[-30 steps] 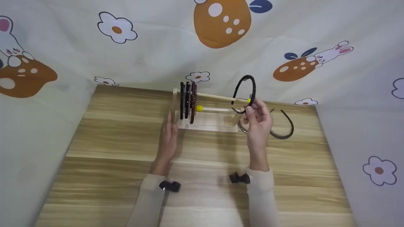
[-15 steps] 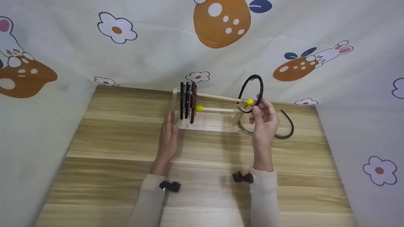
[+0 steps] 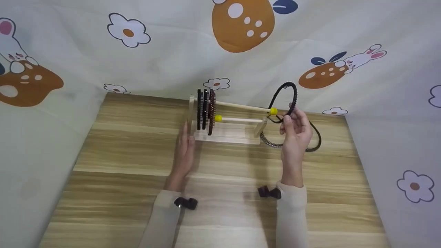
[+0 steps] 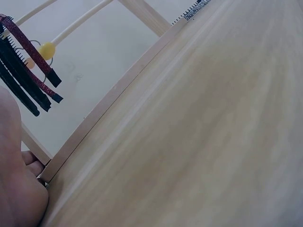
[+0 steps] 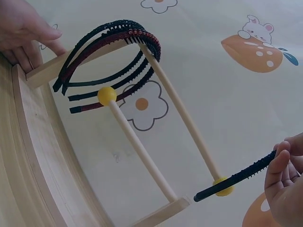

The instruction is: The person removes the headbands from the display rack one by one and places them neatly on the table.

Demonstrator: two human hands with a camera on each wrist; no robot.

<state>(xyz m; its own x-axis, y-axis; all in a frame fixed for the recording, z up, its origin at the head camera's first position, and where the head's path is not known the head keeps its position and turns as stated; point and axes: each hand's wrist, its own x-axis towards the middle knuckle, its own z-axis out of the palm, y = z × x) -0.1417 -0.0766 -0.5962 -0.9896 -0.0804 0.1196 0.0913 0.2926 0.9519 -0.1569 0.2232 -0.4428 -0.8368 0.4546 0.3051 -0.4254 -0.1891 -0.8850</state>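
My right hand (image 3: 297, 132) pinches a black toothed headband (image 3: 295, 98) between thumb and fingers, at the right end of a wooden rack (image 3: 227, 136). In the right wrist view the headband's tip crosses in front of the yellow knob (image 5: 222, 186) on the upper rod. Straight-fingered, my left hand (image 3: 185, 150) rests against the rack's left post (image 3: 191, 103). Beside that post, several headbands (image 5: 118, 28), black and dark red, hang together on the upper rod (image 5: 182, 111). A lower rod (image 5: 142, 146) starts at the right post and ends in another yellow knob (image 5: 107, 96).
More toothed headbands lie on the wooden table (image 3: 137, 206) right of the rack, including a dark one (image 3: 317, 136) and a greyish one (image 3: 270, 143), partly behind my right hand. A cream cloth (image 3: 172, 51) printed with flowers and rabbits stands behind and at both sides.
My right hand has moved to the right with the black headband, past the upper rod's yellow knob. The left hand and the hanging headbands have stayed where they were.
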